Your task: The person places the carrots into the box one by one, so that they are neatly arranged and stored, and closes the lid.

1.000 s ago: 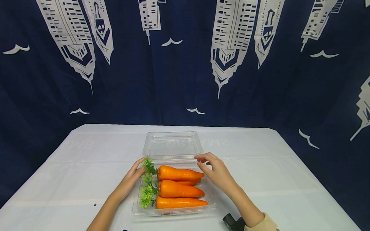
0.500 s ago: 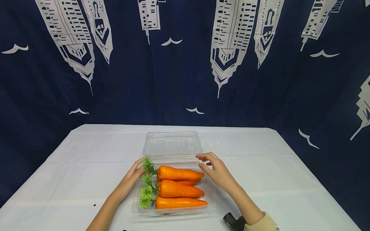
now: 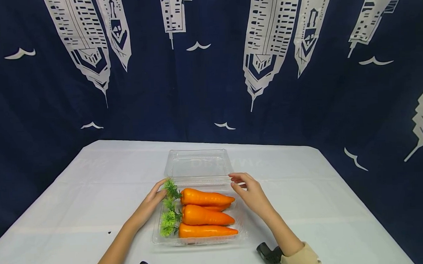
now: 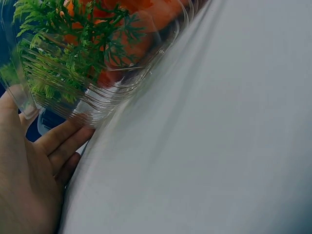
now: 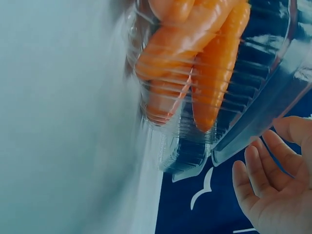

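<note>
A clear plastic clamshell box point(image 3: 198, 241) lies unfolded on the table, holding several orange carrots point(image 3: 207, 215) with green leafy tops point(image 3: 168, 218) toward the left. Its transparent lid point(image 3: 198, 162) is folded back behind the base. My left hand point(image 3: 148, 206) touches the box's back left corner; in the left wrist view its fingers point(image 4: 66, 141) lie fairly straight against the ribbed wall. My right hand point(image 3: 250, 192) is beside the back right corner, fingers loosely bent. In the right wrist view, the fingertips point(image 5: 251, 151) are close to the rim, and whether they touch it is hard to tell.
A white cloth covers the table point(image 3: 333, 225). Behind it hangs a dark blue curtain point(image 3: 203, 89) printed with white buildings and birds. A small dark speck point(image 3: 109, 232) lies left of my left forearm. Black wrist-camera mounts point(image 3: 269, 254) are on both wrists.
My right hand has shifted slightly right, away from the box's back right corner. The left hand, the carrots and the box stay in place. The head view has shifted slightly.
</note>
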Motion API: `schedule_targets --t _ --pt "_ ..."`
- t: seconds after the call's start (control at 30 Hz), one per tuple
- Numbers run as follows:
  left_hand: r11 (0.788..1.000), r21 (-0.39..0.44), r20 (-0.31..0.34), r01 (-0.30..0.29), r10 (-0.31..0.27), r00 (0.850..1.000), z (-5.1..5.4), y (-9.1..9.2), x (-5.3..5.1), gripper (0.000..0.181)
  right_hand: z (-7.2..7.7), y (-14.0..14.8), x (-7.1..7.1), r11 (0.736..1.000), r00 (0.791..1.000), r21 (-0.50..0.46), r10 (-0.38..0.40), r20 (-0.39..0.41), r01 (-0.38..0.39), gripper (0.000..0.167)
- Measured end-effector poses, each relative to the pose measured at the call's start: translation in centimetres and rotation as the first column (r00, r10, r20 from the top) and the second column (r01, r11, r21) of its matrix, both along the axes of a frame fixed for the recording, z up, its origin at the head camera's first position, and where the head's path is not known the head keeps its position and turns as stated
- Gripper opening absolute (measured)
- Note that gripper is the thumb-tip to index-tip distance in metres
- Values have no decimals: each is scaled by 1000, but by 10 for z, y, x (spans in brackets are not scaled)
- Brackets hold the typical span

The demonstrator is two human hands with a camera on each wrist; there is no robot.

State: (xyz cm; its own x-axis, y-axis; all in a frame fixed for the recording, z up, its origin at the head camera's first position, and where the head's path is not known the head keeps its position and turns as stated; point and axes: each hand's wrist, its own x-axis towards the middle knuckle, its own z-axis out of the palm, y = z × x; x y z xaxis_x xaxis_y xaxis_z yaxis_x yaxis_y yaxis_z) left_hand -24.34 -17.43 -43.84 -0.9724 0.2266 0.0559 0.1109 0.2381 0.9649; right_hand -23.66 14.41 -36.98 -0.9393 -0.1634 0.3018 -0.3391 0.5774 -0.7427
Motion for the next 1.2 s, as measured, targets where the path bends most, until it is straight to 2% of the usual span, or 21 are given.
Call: schedule_targets --t 0.3,0.53,0.73,1.03,1.2 --pt "1000 -2 1 -2 2 1000 -1 -1 1 44 -2 3 -14 995 998 -79 -58 17 59 27" --pt "1000 -4 5 -4 4 1000 -1 -1 1 44 -5 5 -30 985 995 -154 -70 74 81 31" --pt "1000 11 5 5 -5 1000 0 0 0 44 -9 6 -41 981 987 -158 -93 128 113 34" --pt "1000 -4 19 -14 15 1000 1 0 0 45 -6 3 -52 967 968 -233 -42 247 101 42" --pt "1000 -1 13 -9 9 1000 1 0 0 45 -14 7 -63 945 955 -316 15 297 84 49"
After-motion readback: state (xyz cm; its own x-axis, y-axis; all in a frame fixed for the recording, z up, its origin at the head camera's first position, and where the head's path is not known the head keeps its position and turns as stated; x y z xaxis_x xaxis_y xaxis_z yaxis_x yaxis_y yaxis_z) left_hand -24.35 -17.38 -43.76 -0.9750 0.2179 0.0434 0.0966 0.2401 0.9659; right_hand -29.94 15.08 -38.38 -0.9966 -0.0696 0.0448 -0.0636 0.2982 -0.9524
